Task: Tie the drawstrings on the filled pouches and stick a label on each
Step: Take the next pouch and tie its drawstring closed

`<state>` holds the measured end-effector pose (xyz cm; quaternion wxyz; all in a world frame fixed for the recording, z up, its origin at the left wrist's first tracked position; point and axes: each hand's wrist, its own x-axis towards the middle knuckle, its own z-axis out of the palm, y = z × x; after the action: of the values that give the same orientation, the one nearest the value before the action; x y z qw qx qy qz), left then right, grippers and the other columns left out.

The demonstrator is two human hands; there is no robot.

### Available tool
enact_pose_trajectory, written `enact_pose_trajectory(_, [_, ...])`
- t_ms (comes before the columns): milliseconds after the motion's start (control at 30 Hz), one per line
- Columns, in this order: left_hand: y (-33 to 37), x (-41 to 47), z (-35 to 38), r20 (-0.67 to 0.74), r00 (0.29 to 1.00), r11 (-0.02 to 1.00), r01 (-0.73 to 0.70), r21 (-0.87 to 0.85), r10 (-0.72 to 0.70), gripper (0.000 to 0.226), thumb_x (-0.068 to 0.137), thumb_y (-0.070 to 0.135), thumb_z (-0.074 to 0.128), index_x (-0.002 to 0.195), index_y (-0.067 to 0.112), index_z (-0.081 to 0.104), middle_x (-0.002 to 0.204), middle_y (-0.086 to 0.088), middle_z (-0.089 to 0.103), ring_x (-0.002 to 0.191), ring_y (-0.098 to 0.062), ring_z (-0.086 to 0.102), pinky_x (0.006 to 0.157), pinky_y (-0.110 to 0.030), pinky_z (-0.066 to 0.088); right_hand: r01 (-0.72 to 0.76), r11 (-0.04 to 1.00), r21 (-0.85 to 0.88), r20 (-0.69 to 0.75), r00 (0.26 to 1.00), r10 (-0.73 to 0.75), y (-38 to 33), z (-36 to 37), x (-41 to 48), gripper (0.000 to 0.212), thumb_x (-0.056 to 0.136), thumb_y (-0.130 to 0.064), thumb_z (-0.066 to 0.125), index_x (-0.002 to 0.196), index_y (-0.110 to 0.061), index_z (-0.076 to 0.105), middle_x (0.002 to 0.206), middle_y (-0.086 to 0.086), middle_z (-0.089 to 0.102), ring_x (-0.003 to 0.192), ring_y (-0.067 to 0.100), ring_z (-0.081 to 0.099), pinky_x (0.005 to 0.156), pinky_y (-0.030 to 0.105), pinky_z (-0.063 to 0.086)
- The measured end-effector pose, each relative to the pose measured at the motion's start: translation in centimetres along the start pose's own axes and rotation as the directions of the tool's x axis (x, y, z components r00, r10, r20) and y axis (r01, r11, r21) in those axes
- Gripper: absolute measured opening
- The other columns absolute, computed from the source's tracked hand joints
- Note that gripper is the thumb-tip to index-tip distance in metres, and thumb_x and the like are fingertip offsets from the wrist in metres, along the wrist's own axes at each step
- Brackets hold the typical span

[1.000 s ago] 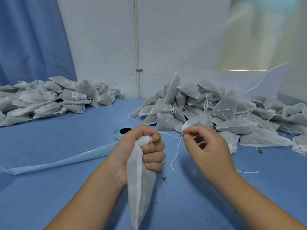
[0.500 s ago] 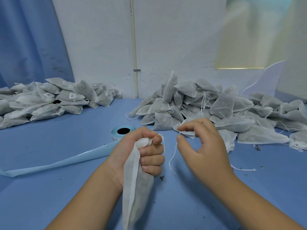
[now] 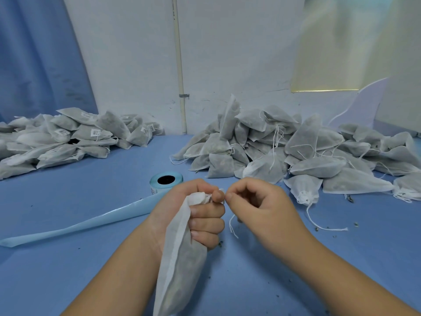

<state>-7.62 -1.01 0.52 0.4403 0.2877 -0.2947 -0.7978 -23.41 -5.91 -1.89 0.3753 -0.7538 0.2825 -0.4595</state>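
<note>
My left hand [image 3: 196, 213] grips the gathered neck of a filled white fabric pouch [image 3: 180, 267], which hangs down from the fist. My right hand [image 3: 257, 208] sits right beside it, finger and thumb pinching the pouch's thin white drawstring [image 3: 231, 224] at the neck; a loose end dangles below. A blue label roll [image 3: 166, 181] stands just behind my left hand, its backing strip [image 3: 75, 226] trailing left across the table.
A heap of unlabelled filled pouches [image 3: 296, 151] with loose strings lies at the back right. A heap of labelled pouches [image 3: 68, 140] lies at the back left. The table [image 3: 68, 270] is blue, with small crumbs near my hands. A white wall stands behind.
My right hand has moved left, from holding the string stretched out to meeting my left hand at the pouch's neck. The left hand keeps its grip on the pouch.
</note>
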Motion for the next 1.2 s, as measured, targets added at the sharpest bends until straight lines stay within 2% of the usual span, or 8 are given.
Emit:
enact_pose_trajectory(100, [0.0,-0.1,-0.1,0.054,0.998,0.999,0.01,-0.047,-0.007,0.023,0.079,0.017,0.047,0.061,0.01,0.059,0.036,0.005,0.031,0.036,-0.01,0.019,0.037,-0.018,0.026,0.073,0.997,-0.014,-0.095,0.993,-0.074,-0.4,0.0,-0.1,0.008,0.077,-0.02,0.067,0.071,-0.023,0.063,0.06,-0.013,0.053,0.054,0.005,0.045,0.054,0.018,0.039])
enact_pose_trajectory(167, [0.0,0.0,-0.2,0.082,0.997,0.997,0.017,-0.075,-0.011,0.025,0.081,0.017,0.044,0.063,0.01,0.06,0.039,0.006,0.026,0.036,-0.01,0.021,0.037,-0.018,0.027,0.093,0.996,0.017,-0.077,0.993,-0.091,-0.8,-0.1,-0.2,0.004,0.074,-0.024,0.064,0.07,-0.022,0.063,0.059,-0.013,0.051,0.054,0.005,0.044,0.054,0.018,0.038])
enact_pose_trajectory(267, [0.0,0.1,-0.4,0.093,0.996,0.999,0.014,-0.049,-0.01,0.026,0.082,0.018,0.045,0.063,0.011,0.061,0.041,0.007,0.024,0.036,-0.01,0.02,0.037,-0.019,0.026,0.049,0.996,0.069,-0.008,0.999,-0.049,-0.9,0.0,-0.3,0.006,0.075,-0.022,0.064,0.07,-0.022,0.064,0.054,-0.014,0.05,0.052,0.005,0.042,0.051,0.017,0.037])
enact_pose_trajectory(400, [-0.1,0.2,-0.3,0.003,1.0,0.998,-0.007,0.059,0.007,0.017,0.074,0.02,0.053,0.059,0.013,0.059,0.035,0.007,0.032,0.035,-0.009,0.017,0.034,-0.016,0.025,-0.065,0.996,0.062,0.021,0.998,0.063,-0.8,-0.1,-0.2,0.016,0.081,-0.013,0.069,0.069,-0.023,0.065,0.055,-0.01,0.051,0.055,0.011,0.047,0.048,0.022,0.039])
enact_pose_trajectory(600, [-0.2,0.1,-0.2,0.053,0.998,0.999,0.023,0.03,-0.025,0.021,0.079,0.02,0.05,0.063,0.011,0.061,0.036,0.005,0.038,0.035,-0.009,0.02,0.036,-0.016,0.027,-0.094,0.992,0.088,-0.073,0.992,0.1,-0.5,-0.4,0.1,0.018,0.077,-0.014,0.071,0.067,-0.019,0.056,0.054,-0.011,0.041,0.05,0.008,0.036,0.046,0.019,0.032])
enact_pose_trajectory(800, [0.0,0.0,0.0,0.057,0.998,0.999,0.026,-0.04,-0.024,0.022,0.078,0.015,0.047,0.06,0.011,0.058,0.035,0.004,0.032,0.034,-0.01,0.019,0.036,-0.017,0.026,0.018,0.989,0.145,0.034,0.999,-0.023,-1.4,-0.7,-0.5,0.014,0.079,-0.018,0.065,0.066,-0.016,0.06,0.053,-0.001,0.043,0.048,0.011,0.038,0.044,0.019,0.034])
enact_pose_trajectory(933, [-0.1,0.0,0.0,0.024,1.0,1.0,0.015,0.01,-0.015,0.02,0.076,0.016,0.049,0.057,0.013,0.058,0.034,0.006,0.034,0.033,-0.009,0.018,0.034,-0.016,0.026,-0.078,0.989,0.125,0.05,0.996,0.072,-1.2,-0.6,-0.2,0.016,0.084,-0.01,0.066,0.07,-0.015,0.063,0.051,-0.001,0.043,0.047,0.014,0.041,0.043,0.021,0.036])
enact_pose_trajectory(1200, [-0.4,0.1,-0.1,-0.129,0.992,0.97,0.032,0.242,-0.001,0.014,0.066,0.023,0.059,0.055,0.016,0.054,0.037,0.007,0.03,0.029,-0.007,0.028,0.032,-0.015,0.025,-0.245,0.959,0.143,0.248,0.947,0.205,-1.0,-1.2,0.3,0.01,0.085,-0.008,0.062,0.079,-0.001,0.065,0.051,0.002,0.05,0.044,0.013,0.048,0.042,0.023,0.039])
